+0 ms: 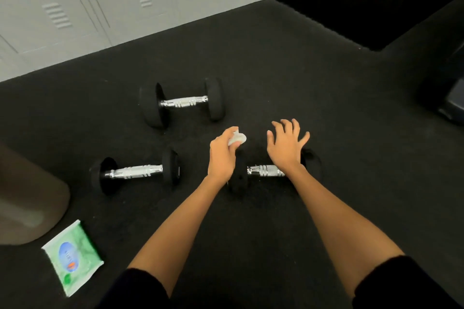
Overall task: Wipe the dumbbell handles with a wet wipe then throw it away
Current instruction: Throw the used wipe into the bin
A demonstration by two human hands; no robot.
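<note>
Three black dumbbells with chrome handles lie on the dark floor: a far one [184, 102], a near left one [135, 172] and a near right one [263, 170]. My left hand [222, 154] is shut on a crumpled white wet wipe [237, 137], held above the left weight of the near right dumbbell. My right hand [286, 144] hovers over that dumbbell's handle with its fingers spread and nothing in it; my wrist hides part of the handle.
A green pack of wet wipes [71, 256] lies on the floor at the lower left. Beside it stands a brown rounded bin [27, 203]. White lockers [113, 0] line the back wall. A dark object [454, 105] sits at the right edge.
</note>
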